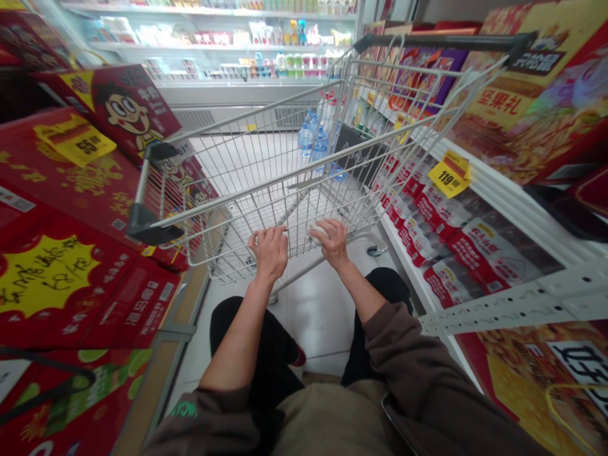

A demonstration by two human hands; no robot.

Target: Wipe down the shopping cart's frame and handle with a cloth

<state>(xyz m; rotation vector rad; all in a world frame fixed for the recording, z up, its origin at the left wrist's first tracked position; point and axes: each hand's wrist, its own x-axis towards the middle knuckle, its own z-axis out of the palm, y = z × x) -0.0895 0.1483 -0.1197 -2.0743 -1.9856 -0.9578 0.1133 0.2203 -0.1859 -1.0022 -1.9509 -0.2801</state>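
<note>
A grey wire shopping cart (247, 183) stands in front of me, turned sideways across the aisle. My left hand (272, 251) rests against the lower wires of its near side, the fingers curled onto them. To its right, my right hand (332, 242) is closed at the same wire side. A small white crumpled piece (317, 233) shows under its fingers; it looks like tissue or cloth, but most of it is hidden. Only floor and wire mesh show through the cart's basket.
Red gift boxes (95, 266) are stacked close on the left. On the right, a white shelf (532, 234) carries boxes and packs of bottles. Large water bottles (311, 134) stand beyond the cart, and a lit refrigerated display (228, 47) spans the back.
</note>
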